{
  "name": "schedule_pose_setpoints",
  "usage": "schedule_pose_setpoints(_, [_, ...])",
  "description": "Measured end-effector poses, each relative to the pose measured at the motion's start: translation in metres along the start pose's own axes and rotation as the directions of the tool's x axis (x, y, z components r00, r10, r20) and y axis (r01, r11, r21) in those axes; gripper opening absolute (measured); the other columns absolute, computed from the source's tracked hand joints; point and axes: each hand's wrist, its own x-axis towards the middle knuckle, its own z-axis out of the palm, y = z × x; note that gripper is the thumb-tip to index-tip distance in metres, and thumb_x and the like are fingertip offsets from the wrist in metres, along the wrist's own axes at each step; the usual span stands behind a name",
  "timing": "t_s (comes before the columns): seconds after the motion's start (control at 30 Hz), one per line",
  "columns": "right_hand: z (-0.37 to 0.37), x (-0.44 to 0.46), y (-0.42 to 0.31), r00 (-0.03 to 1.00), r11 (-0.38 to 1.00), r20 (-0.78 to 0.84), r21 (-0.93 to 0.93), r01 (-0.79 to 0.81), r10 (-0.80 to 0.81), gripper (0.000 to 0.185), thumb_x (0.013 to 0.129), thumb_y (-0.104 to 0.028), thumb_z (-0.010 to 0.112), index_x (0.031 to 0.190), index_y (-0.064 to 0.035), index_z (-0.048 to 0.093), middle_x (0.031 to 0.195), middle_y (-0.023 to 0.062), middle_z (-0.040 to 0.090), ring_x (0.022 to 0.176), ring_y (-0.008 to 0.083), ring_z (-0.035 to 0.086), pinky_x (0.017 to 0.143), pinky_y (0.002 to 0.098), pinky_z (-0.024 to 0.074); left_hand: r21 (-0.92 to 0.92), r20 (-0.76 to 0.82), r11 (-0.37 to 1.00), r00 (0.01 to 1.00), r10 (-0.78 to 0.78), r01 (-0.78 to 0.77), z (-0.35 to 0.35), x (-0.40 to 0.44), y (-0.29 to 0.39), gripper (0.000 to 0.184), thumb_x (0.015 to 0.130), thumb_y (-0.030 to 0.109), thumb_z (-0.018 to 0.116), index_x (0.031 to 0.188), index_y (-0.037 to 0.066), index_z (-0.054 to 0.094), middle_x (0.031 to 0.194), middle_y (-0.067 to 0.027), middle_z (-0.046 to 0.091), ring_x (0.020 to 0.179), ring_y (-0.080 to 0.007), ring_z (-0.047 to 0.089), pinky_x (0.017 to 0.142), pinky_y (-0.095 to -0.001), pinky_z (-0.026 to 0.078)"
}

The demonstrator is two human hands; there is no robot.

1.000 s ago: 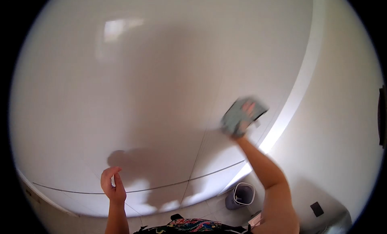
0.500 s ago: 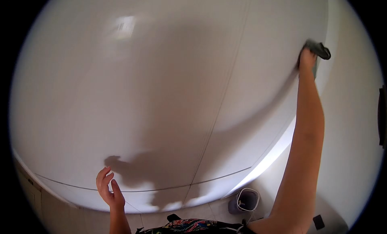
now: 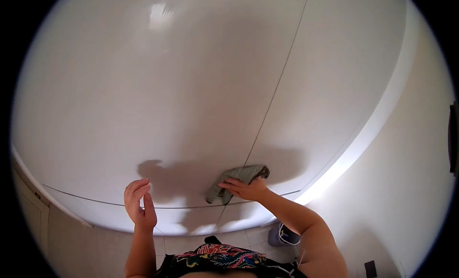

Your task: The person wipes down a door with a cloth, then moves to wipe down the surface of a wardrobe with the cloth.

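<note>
Head view: the right hand point(image 3: 246, 188) has come down from high by the wall's right edge and now holds the grey-green cloth point(image 3: 244, 172) low on the white wall point(image 3: 205, 101), across the upright seam point(image 3: 271, 103), so this lower stretch gets covered; the left hand point(image 3: 138, 204) is empty, loosely curved; a bucket point(image 3: 275, 236) stands partly behind the right arm point(image 3: 301, 218)

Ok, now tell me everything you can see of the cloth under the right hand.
The cloth is grey-green, soft-looking and bunched into uneven folds, with a darker, brownish edge at its right end. It slants, its left end lower, and appears to lie against the pale panel, covering part of the upright dark seam. The right hand rests over it with fingers extended, hiding some of it. Its fine texture is too blurred to tell.
</note>
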Motion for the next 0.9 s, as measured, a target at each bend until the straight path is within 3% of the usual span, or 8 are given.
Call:
schedule_pose_setpoints(0.07, [-0.006,-0.009,0.020,0.967,0.933,0.256,0.345,-0.101,0.010,0.045,0.085,-0.042,0.047,0.129,-0.0416,0.039,0.130,-0.0069,0.043,0.116,0.0265,0.046,0.091,0.0476,0.0429,0.009,0.004,1.000,1.000,-0.017,0.017,-0.001,0.001,0.005,0.017,0.085,-0.001,0.047,0.099,0.002,0.056,0.103,-0.0160,0.058,0.096,-0.0275,0.054,0.085,-0.0361,0.042])
schedule_pose_setpoints(0.17, [-0.115,0.043,0.089,0.997,0.998,-0.048,0.030,-0.063,0.064,0.044,0.078,-0.044,0.057,0.121,-0.0414,0.050,0.130,-0.0086,0.046,0.113,0.0214,0.049,0.084,0.0498,0.0433,0.001,-0.021,0.999,0.999,-0.050,0.050,0.007,-0.003,0.005,0.017,0.085,0.000,0.048,0.099,0.002,0.056,0.102,-0.0163,0.058,0.096,-0.0271,0.054,0.084,-0.0358,0.043])
schedule_pose_setpoints(0.27, [-0.209,0.117,0.170,0.831,0.781,-0.417,-0.348,-0.519,0.367,0.061,0.068,-0.041,0.062,0.126,-0.0335,0.046,0.137,0.0031,0.037,0.120,0.0287,0.043,0.085,0.0622,0.0330,-0.002,-0.018,0.997,0.997,-0.078,0.078,0.006,-0.008,0.009,0.017,0.085,0.000,0.048,0.099,0.002,0.056,0.102,-0.0161,0.058,0.096,-0.0266,0.054,0.084,-0.0355,0.043])
schedule_pose_setpoints(0.47, [-0.328,0.191,0.273,0.429,0.628,-0.806,-0.093,-0.772,0.408,0.055,0.090,-0.038,0.041,0.136,-0.0099,0.033,0.141,0.0149,0.031,0.131,0.0341,0.025,0.105,0.0517,0.0202,0.059,-0.075,0.993,0.993,-0.095,0.099,-0.003,-0.018,0.016,0.018,0.081,-0.004,0.049,0.095,0.003,0.057,0.095,-0.0128,0.062,0.087,-0.0261,0.057,0.077,-0.0337,0.044])
schedule_pose_setpoints(0.6, [-0.247,0.152,0.239,0.555,0.819,-0.819,-0.214,-0.532,0.147,0.063,0.078,-0.030,0.057,0.136,-0.0210,0.035,0.140,0.0112,0.031,0.129,0.0375,0.028,0.098,0.0621,0.0210,0.107,-0.098,0.983,0.985,-0.139,0.150,-0.006,-0.027,0.021,0.017,0.080,-0.005,0.049,0.093,0.002,0.058,0.092,-0.0118,0.063,0.086,-0.0255,0.057,0.076,-0.0327,0.044])
schedule_pose_setpoints(0.7, [-0.161,0.098,0.133,0.746,0.874,-0.565,-0.086,-0.478,0.353,0.069,0.070,-0.041,0.064,0.132,-0.0205,0.042,0.135,0.0143,0.036,0.130,0.0420,0.021,0.100,0.0656,0.0099,0.082,-0.109,0.980,0.979,-0.174,0.184,-0.005,-0.031,0.013,0.018,0.080,-0.006,0.048,0.093,0.002,0.058,0.091,-0.0114,0.063,0.085,-0.0253,0.057,0.075,-0.0323,0.044])
schedule_pose_setpoints(0.77, [-0.097,0.054,0.066,0.867,0.890,-0.293,-0.094,-0.446,0.404,0.062,0.068,-0.045,0.064,0.125,-0.0243,0.050,0.124,0.0144,0.044,0.122,0.0410,0.034,0.099,0.0644,0.0169,0.076,-0.094,0.985,0.984,-0.150,0.157,-0.009,-0.022,0.012,0.018,0.079,-0.006,0.048,0.092,0.002,0.058,0.091,-0.0113,0.063,0.085,-0.0253,0.057,0.075,-0.0325,0.044])
schedule_pose_setpoints(0.9, [-0.006,0.023,0.032,0.938,0.991,-0.345,-0.127,-0.052,0.006,0.058,0.064,-0.047,0.066,0.119,-0.0405,0.051,0.114,-0.0043,0.050,0.100,0.0220,0.053,0.065,0.0461,0.0467,0.055,-0.084,0.988,0.987,-0.137,0.142,-0.005,-0.033,-0.018,0.019,0.078,-0.008,0.047,0.091,0.002,0.059,0.090,-0.0111,0.063,0.083,-0.0255,0.058,0.075,-0.0331,0.044])
